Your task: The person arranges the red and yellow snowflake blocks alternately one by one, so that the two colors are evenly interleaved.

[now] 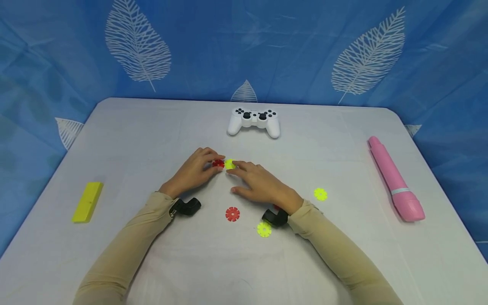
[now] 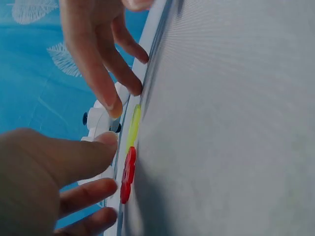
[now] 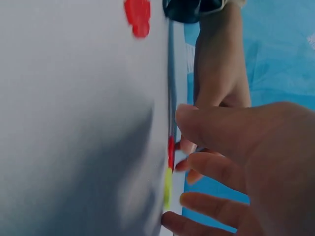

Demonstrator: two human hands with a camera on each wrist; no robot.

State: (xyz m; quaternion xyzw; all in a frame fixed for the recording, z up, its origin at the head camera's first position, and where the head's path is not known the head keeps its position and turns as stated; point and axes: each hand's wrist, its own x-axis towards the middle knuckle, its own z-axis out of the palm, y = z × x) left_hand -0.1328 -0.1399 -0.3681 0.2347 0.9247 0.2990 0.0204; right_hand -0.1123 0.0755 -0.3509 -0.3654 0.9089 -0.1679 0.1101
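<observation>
A red notched plastic disc (image 1: 218, 164) and a yellow notched disc (image 1: 230, 164) lie side by side on the table, edges meeting or nearly so. My left hand (image 1: 197, 168) is at the red one, thumb and forefinger spread on either side of it. In the left wrist view the fingers look apart from the red disc (image 2: 128, 174). Over the yellow disc's right side, my right hand (image 1: 259, 182) has its loosely bent fingertips, thumb well apart. Whether they touch the yellow disc (image 3: 168, 189) is hard to tell. Neither hand grips anything.
Nearer the front lie another red disc (image 1: 232, 214) and a yellow disc (image 1: 264, 229); one more yellow disc (image 1: 320, 194) is further right. A red piece (image 1: 276, 207) shows partly under my right wrist. Around them are a white game controller (image 1: 254, 120), a yellow block (image 1: 87, 202) and a pink wand-shaped object (image 1: 394, 180).
</observation>
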